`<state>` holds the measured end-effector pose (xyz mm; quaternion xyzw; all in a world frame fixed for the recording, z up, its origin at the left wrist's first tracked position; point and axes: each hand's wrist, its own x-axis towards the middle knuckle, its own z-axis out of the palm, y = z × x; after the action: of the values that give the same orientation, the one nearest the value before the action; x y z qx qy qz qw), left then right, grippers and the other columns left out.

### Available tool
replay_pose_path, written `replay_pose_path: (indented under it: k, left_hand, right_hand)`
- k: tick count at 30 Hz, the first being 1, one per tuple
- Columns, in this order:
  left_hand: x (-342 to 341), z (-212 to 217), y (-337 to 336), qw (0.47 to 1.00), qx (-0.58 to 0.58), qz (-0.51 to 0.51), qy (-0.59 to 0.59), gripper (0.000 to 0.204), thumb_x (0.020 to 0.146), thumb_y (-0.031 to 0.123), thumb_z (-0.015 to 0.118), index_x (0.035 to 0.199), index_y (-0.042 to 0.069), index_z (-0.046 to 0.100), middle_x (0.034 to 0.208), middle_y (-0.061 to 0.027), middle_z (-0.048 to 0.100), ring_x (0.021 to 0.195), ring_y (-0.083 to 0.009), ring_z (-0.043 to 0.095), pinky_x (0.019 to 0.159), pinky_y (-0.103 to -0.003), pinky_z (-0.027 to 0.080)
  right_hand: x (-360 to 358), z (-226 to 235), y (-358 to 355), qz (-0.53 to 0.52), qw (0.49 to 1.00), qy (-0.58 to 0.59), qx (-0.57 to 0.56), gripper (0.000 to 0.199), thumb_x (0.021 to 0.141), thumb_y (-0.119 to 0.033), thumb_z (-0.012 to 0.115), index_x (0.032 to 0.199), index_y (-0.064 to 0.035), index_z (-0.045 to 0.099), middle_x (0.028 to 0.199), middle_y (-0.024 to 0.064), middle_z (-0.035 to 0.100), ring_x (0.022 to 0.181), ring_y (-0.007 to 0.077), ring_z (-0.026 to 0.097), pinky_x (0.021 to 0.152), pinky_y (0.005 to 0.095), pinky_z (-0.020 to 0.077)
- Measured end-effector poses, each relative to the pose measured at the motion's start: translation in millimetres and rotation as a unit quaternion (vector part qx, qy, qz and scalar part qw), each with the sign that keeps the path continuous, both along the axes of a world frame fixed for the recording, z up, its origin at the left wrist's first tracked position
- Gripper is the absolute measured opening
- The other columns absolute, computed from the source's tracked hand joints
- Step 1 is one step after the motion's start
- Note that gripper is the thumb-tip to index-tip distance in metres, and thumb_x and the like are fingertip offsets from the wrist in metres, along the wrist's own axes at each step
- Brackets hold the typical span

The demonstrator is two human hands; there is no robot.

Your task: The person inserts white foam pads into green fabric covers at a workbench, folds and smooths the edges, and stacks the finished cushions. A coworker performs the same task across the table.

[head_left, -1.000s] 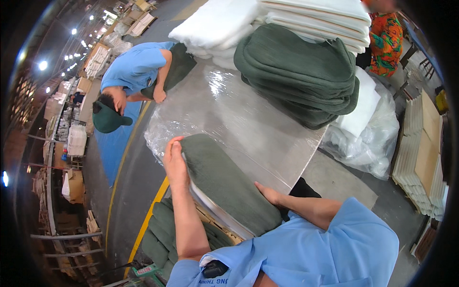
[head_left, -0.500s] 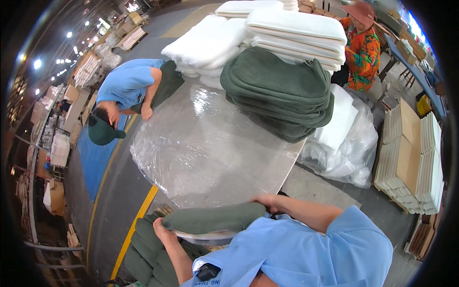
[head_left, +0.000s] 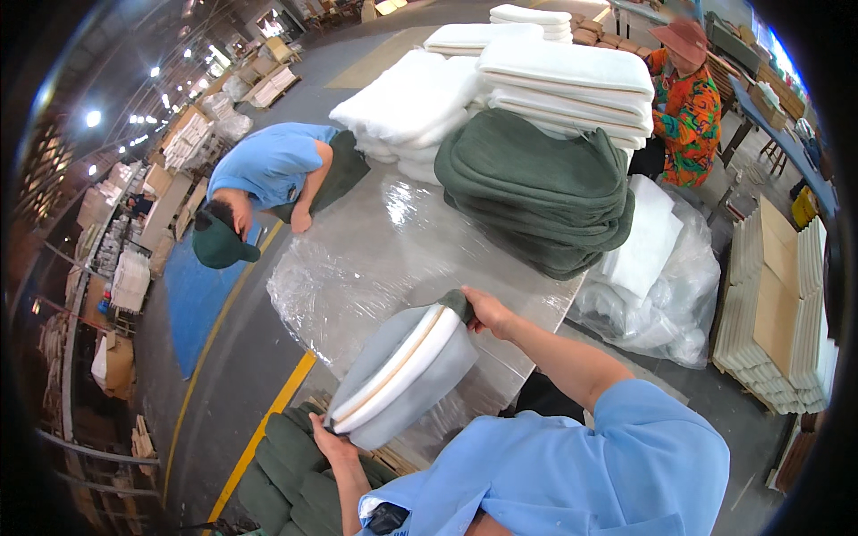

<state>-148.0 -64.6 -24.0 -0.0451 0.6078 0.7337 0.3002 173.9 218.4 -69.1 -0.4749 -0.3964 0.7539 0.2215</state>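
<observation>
A pad (head_left: 402, 371) is held up over the near edge of the desk (head_left: 420, 255). One end is grasped by the L grip (head_left: 332, 442), just off the desk's near L corner, & the other end is grasped by the R grip (head_left: 485, 313), above the desk. The cover looks part done: white stuffing w/ a thin tan line is in, but one long side isn't closed yet. Green cloth is seen only at the tips; grey is seen on the sides.

A big green pile (head_left: 536, 183) is stacked on the desk's R side; prob. done ones, but their insides can't be seen. More green pads (head_left: 286, 482) are heaped lower, by the desk's near L corner. Lots of white pads (head_left: 563, 76), w/ no green on them, are piled at the desk's far end, so much looks left.
</observation>
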Motion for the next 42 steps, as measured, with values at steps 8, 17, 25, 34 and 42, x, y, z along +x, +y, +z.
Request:
replay_pose_path:
  k: [8,17,25,34,42]
  left_hand:
    - [128,-53,-8,0.944,0.035,-0.259,0.203,0.055,0.105,0.043,0.056,0.140,0.001,0.052,0.131,-0.0166,0.062,0.122,-0.0268,0.061,0.108,-0.043,0.047]
    - [163,-28,-9,0.786,-0.074,-0.565,0.239,0.101,0.085,0.013,0.086,0.164,-0.001,0.025,0.152,-0.0205,0.052,0.140,-0.0277,0.051,0.117,-0.037,0.039]
    - [179,-21,-2,0.767,-0.056,-0.598,0.228,0.103,0.085,0.015,0.087,0.164,0.000,0.024,0.152,-0.0204,0.052,0.141,-0.0261,0.050,0.117,-0.036,0.038]
    - [207,-7,-6,0.835,-0.088,-0.529,0.122,0.106,0.086,0.024,0.088,0.165,0.000,0.022,0.157,-0.0215,0.047,0.144,-0.0267,0.046,0.119,-0.037,0.036]
    - [226,-18,10,0.850,-0.053,-0.510,0.121,0.116,0.085,0.039,0.087,0.166,-0.002,0.015,0.163,-0.0233,0.038,0.151,-0.0300,0.038,0.123,-0.038,0.029]
  right_hand:
    - [19,-9,101,-0.161,0.945,-0.218,0.182,0.072,0.110,-0.058,0.028,0.145,-0.0047,0.062,0.148,0.0264,0.059,0.142,0.0435,0.051,0.118,0.0482,0.0372]
    - [32,22,108,-0.030,0.955,0.031,0.295,0.050,0.108,-0.044,0.055,0.146,-0.0111,0.064,0.138,0.0071,0.067,0.103,0.0198,0.064,0.101,0.0347,0.0485]
    - [34,52,124,0.098,0.872,-0.041,0.477,0.028,0.097,-0.014,0.074,0.124,-0.0060,0.076,0.128,0.0040,0.072,0.096,0.0149,0.063,0.090,0.0300,0.0518]
    - [-6,26,82,-0.091,0.861,-0.051,0.498,0.016,0.097,-0.013,0.071,0.105,0.0007,0.074,0.112,0.0132,0.076,0.096,0.0264,0.071,0.087,0.0353,0.0536]
    - [11,23,52,-0.105,0.869,-0.013,0.483,0.010,0.096,-0.006,0.071,0.103,0.0008,0.072,0.107,0.0101,0.074,0.090,0.0209,0.067,0.083,0.0307,0.0524]
